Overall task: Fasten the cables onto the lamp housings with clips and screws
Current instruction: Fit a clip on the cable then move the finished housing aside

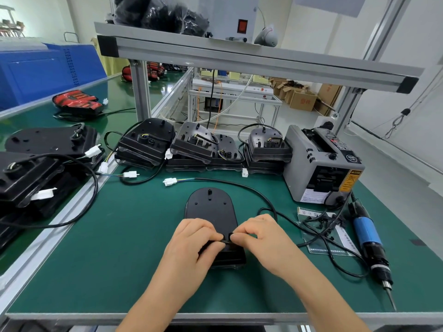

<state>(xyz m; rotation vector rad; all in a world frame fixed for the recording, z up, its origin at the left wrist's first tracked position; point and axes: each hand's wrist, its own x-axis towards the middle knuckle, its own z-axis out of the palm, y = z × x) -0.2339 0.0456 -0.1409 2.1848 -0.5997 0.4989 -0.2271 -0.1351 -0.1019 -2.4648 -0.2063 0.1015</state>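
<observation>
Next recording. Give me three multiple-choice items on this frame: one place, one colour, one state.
1. The screwdriver lies where, from the housing? A left B right C on top
2. Colour of the connector on the cable? A white B red C yellow
3. The left hand and right hand? A lie idle B hold the screwdriver C pinch the cable at the housing
Answers: B, it lies to the housing's right; A, the connector at the cable's end is white; C, fingers of both meet on the cable.

An electronics assembly workshop: a green-matted surface [119,236] in an aluminium frame [239,58], stacked black lamp housings [148,142], an electric screwdriver [369,240], a tape dispenser [321,164], and cardboard boxes [302,99] behind.
</observation>
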